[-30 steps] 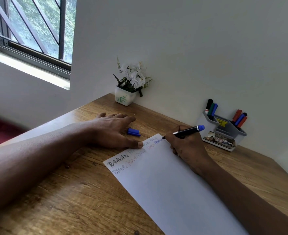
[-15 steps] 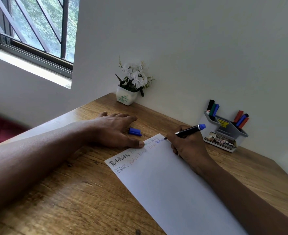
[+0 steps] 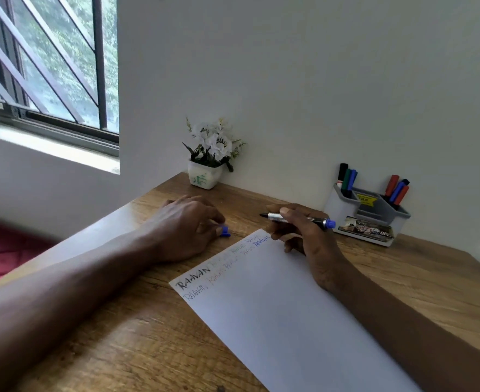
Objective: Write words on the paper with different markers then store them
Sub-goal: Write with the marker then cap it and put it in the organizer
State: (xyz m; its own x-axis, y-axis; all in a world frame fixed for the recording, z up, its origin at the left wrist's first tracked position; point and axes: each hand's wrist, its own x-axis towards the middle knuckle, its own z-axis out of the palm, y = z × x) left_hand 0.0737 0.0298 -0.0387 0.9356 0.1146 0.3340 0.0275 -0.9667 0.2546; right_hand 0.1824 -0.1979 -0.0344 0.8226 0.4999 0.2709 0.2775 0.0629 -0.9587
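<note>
On the desk [image 3: 137, 349], just beyond the paper's [image 3: 275, 321] far edge, your left hand [image 3: 188, 227] curls over the blue cap [image 3: 225, 231], fingertips pinching it. To its right, your right hand [image 3: 304, 230] grips the uncapped marker [image 3: 298, 219] level, long axis left-right, bare tip pointing straight at the cap nearby; likely capping comes next.

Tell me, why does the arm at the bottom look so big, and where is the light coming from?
Head view: the wide-angle lens stretches the left forearm near the edge. Daylight comes from the window on the left, brightening the sill. The writing on the paper looks soft and slightly blurry.
</note>
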